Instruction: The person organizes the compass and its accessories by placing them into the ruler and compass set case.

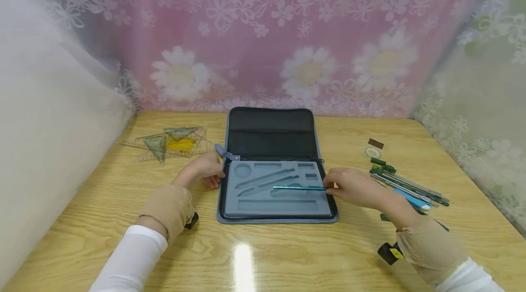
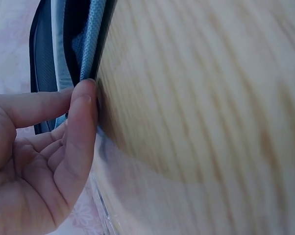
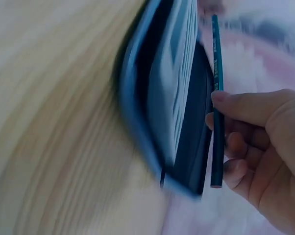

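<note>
A zippered case (image 1: 277, 220) lies unfolded on the table, its dark mesh lid (image 1: 271, 132) leaning back. Inside sits a grey-blue foam insert (image 1: 279, 194) with cut-outs shaped for tools. At the case's left edge, my left hand (image 1: 207, 169) pinches the fabric rim (image 2: 91, 44) between thumb and finger. My right hand (image 1: 349, 185) holds a dark green pencil (image 1: 297, 187) above the right part of the insert. In the right wrist view, thumb and fingers pinch the pencil (image 3: 217, 142) partway along its length.
Clear rulers and set squares (image 1: 155, 148), with a yellow piece (image 1: 181, 144) among them, lie left of the case. To the right are several green pencils and metal tools (image 1: 407, 187), a blue item (image 1: 412, 198), a white tape roll (image 1: 372, 153) and a brown block (image 1: 376, 143).
</note>
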A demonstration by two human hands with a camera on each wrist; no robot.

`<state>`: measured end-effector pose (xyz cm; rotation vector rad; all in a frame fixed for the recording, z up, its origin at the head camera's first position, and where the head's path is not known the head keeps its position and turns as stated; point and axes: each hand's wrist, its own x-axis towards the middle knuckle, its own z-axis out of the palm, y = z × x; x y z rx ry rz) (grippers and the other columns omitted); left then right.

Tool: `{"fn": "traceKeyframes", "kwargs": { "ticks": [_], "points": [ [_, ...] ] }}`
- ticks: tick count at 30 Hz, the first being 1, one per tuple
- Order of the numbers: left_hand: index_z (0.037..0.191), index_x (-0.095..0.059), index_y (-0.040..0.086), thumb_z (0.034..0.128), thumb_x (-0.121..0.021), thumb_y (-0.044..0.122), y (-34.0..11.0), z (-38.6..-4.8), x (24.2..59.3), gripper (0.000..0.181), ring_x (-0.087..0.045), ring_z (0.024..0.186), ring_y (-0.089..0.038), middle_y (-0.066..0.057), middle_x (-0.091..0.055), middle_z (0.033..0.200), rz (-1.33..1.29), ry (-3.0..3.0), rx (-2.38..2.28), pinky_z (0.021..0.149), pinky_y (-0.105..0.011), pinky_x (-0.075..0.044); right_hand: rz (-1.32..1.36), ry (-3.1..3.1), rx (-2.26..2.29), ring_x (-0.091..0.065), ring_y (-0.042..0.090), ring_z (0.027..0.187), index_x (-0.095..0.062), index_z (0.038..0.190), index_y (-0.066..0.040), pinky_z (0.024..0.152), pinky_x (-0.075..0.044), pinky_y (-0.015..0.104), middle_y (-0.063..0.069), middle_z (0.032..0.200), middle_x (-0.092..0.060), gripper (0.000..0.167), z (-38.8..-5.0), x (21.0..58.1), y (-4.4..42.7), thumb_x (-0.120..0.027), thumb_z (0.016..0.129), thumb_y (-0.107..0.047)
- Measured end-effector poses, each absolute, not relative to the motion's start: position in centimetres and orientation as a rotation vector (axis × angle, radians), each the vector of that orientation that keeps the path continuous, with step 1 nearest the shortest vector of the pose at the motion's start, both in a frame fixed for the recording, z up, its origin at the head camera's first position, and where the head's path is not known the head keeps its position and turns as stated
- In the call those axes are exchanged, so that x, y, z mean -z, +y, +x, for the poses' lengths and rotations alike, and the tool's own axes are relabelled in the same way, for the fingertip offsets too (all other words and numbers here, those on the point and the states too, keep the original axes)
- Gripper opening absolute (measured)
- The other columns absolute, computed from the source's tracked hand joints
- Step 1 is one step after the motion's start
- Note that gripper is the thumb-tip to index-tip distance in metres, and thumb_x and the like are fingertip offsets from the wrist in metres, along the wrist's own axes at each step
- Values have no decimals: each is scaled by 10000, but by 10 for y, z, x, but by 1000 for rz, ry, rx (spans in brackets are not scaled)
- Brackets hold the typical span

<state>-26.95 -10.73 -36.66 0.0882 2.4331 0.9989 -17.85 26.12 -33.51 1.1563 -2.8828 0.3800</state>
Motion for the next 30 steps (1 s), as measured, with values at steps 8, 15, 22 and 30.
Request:
{"fn": "traceKeyframes", "kwargs": {
  "ticks": [8,15,22,30],
  "points": [
    [682,-578,-45,851,-597,28,-105,-270,367,185,-602,472,-174,-114,-579,578,103,2419,-999,520,-318,-531,1401,-2807,-452,-530,68,708,-678,887,-104,607,-457,237,-43,840,-588,80,-184,346,211,-689,820,-62],
    [663,-587,-50,852,-595,24,-105,-272,367,203,-598,464,-169,-111,-582,565,102,2415,-1000,512,-317,-530,1439,-2841,-487,-568,58,748,-691,913,-113,644,-476,221,-46,859,-611,80,-185,354,199,-679,837,-90],
    [673,-588,-52,854,-593,25,-106,-273,366,197,-600,468,-168,-113,-586,572,89,2412,-997,515,-314,-530,1466,-2818,-483,-541,53,747,-680,898,-118,647,-468,222,-46,861,-595,58,-185,362,195,-677,842,-102],
    [720,-588,-58,865,-589,32,-108,-270,366,171,-612,492,-192,-139,-595,616,80,2432,-983,531,-325,-533,1531,-2755,-489,-513,20,705,-694,876,-120,624,-451,182,-53,817,-570,56,-185,367,193,-681,834,-86]
  ]
}}
